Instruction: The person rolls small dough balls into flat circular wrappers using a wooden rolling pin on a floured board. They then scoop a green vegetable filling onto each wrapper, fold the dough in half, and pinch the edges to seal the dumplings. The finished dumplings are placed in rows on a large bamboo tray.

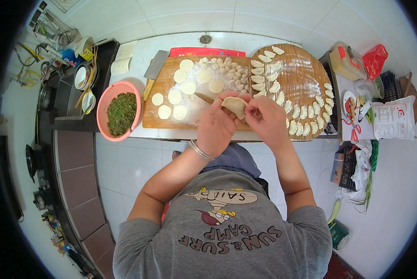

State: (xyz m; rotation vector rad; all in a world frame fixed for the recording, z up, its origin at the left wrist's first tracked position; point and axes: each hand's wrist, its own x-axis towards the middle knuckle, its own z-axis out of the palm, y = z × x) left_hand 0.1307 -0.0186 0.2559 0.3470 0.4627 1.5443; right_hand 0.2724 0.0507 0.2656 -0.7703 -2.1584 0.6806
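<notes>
Just above the middle of the frame, it's all about 1 pale dumpling, held up between 2 hands over the near edge of a rectangular wooden board. Left hand is palm up, fingers curled round the dumpling from below and the left. Right hand comes in from the other side, thumb and fingertips clamped together on the right-hand edge! Whether that edge is sealed all along, I cannot tell.

Below, on the floury board, 9 flat dough rounds lie to the left, with a crowd of small dough lumps toward the upper right. At the board's upper left, a cleaver rests, its blade pointing up the frame. Over to the right, a round wooden board carries curving rows of folded dumplings. Out left, a pink bowl holds chopped green filling. Farther out, at right, red-handled scissors lie near a white bag.
</notes>
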